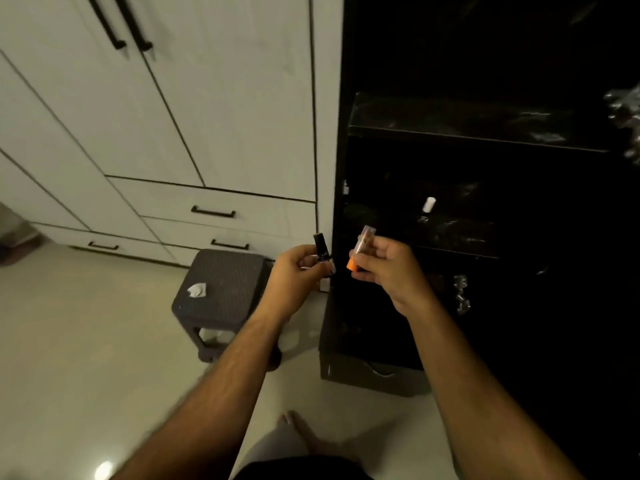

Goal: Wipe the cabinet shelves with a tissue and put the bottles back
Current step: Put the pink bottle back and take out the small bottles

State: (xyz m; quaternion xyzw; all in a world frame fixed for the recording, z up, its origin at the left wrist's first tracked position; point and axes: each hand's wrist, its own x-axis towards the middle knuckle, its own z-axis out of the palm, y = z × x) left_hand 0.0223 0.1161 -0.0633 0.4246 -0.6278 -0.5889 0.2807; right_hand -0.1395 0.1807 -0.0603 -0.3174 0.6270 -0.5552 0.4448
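Black cabinet (485, 140) edge between hands

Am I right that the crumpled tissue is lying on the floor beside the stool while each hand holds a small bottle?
Not quite: the head view shows the crumpled tissue on top of the stool, not on the floor. Each hand does hold a small bottle: left hand, right hand.

White wardrobe doors (214, 98) with black handles (213, 212) fill the wall. A dark woven stool (228, 282) stands on the pale glossy floor (86, 358).
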